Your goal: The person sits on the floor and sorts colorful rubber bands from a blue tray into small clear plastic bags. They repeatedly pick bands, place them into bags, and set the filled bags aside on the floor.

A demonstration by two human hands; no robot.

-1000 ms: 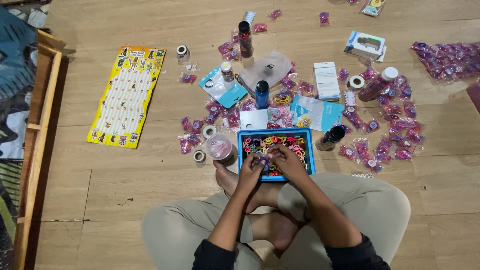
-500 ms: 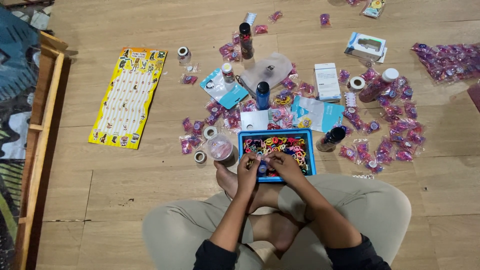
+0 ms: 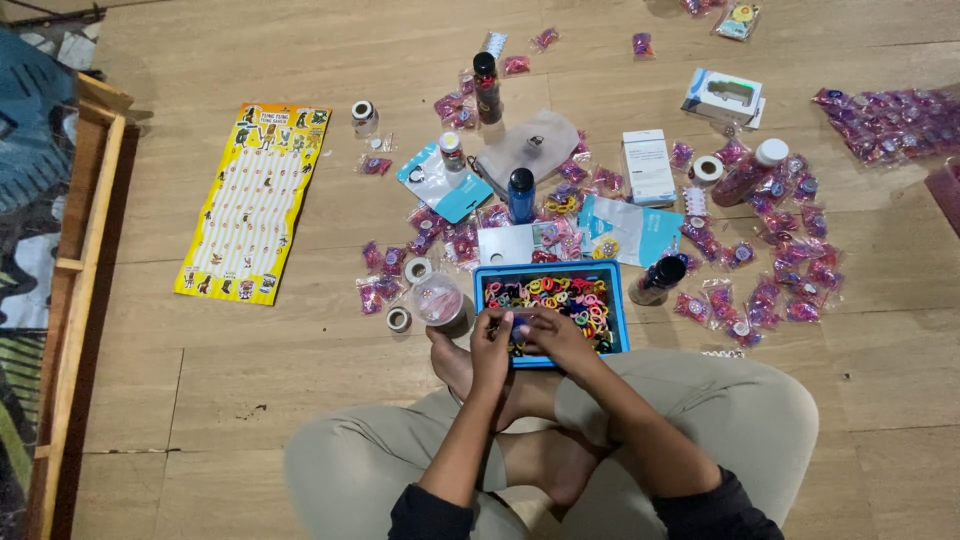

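Both hands meet over the near edge of the blue tray, which sits on the floor just in front of the crossed legs. The left hand and right hand have their fingers curled together on something small; what it is cannot be told. The tray is still heaped with coloured bands, while many filled pink packets lie scattered beyond (so much looks packed, much left). Dark bottles and tape rolls crowd the tray
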